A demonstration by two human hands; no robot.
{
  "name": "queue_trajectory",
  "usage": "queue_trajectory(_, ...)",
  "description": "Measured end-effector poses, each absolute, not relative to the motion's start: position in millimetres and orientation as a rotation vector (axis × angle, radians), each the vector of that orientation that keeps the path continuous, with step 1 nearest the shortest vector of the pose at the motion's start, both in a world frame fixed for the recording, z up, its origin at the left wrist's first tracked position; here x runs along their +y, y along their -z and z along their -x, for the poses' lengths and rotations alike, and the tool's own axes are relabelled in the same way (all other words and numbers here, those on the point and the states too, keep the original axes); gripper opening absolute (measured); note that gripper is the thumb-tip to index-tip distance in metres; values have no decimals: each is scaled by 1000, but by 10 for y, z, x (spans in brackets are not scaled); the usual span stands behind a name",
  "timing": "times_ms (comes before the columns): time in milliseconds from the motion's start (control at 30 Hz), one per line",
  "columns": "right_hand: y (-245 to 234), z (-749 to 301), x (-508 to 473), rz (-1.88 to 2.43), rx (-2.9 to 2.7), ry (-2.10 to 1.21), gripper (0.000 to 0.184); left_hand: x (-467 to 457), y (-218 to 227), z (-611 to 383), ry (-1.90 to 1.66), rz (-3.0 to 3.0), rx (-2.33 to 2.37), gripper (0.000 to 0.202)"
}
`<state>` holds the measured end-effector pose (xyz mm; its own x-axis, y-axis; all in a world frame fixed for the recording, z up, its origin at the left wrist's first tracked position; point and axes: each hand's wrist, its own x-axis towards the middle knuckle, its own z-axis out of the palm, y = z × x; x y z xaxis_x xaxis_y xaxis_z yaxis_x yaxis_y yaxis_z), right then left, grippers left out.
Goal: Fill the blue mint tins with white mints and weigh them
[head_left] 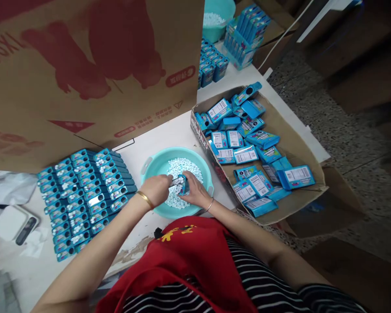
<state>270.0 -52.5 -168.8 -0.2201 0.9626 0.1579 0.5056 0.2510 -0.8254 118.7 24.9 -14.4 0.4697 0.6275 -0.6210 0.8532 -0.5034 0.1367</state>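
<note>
Over a teal basin [153,163] heaped with small white candies [182,167], both my hands work on one small blue box [183,183]. My right hand [195,191] grips the box from the right side. My left hand [157,188], fingers pinched, is at the box's open end and seems to hold a few candies. Each wrist wears a gold bangle. To the left, several open blue boxes filled with candies lie in neat rows [84,195] on the white table [169,132].
A shallow cardboard tray [289,139] of loose blue boxes sits to the right. A big cardboard sheet [84,65] stands behind. Further back are another teal basin [217,19] and stacked blue boxes [244,32]. A small scale [14,222] lies at the left.
</note>
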Motion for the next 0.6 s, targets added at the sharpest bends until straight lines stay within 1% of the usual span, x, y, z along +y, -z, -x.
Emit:
queue_trajectory(67,1682,-2663,-527,1347,-1796,-884,82,162,1,-1332,816,-2360,1260,34)
queue_trajectory(133,1653,-2643,-530,1381,-1699,-936,82,123,-112,-1379,839,-2392,1276,32)
queue_trajectory(200,1614,-2637,-538,1422,-1557,-983,83,145,-164,-1314,769,-2371,1306,25)
queue_trajectory(267,1591,-2635,-549,1439,-1424,-1027,85,202,-128,-1169,576,-2300,1346,19)
queue_trajectory(300,1591,-2633,-555,1442,-1376,-1048,85,229,-73,-1087,446,-2249,1371,19)
queue_trajectory(400,1616,-2607,-571,1461,-1325,-1082,84,224,204,-889,94,-2057,1444,29)
queue_trajectory(500,1629,-2566,-582,1468,-1365,-1056,83,59,527,-858,-141,-1917,1446,35)
queue_trajectory(600,1602,-2527,-607,1475,-1422,-1025,80,-179,756,-984,-311,-1892,1438,42)
